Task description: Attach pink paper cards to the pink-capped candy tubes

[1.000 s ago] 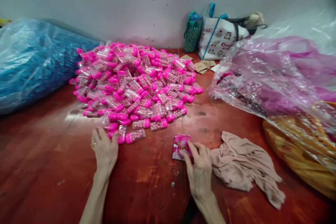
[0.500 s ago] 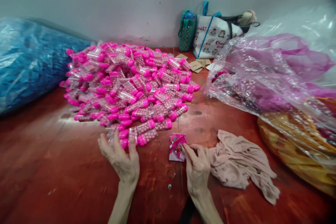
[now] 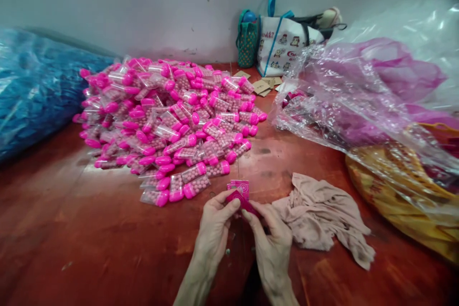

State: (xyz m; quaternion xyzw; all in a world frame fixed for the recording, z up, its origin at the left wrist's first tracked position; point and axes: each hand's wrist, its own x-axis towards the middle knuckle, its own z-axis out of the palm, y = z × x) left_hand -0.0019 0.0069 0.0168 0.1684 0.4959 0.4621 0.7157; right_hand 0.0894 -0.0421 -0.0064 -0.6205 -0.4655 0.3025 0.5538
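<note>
The left hand (image 3: 214, 222) and right hand (image 3: 274, 239) both pinched a small pink packet (image 3: 239, 194). A big pile of pink tubes (image 3: 168, 119) sat just behind.

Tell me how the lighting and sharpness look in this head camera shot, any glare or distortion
Head view: soft, even light; a pale glare patch on the red table left of the pink tube pile; bright reflections on the clear plastic bag. Edges smear and bend, so the blue bag looks blurred; corners darken. Centre is sharper: left hand and right hand pinch a pink packet.
</note>
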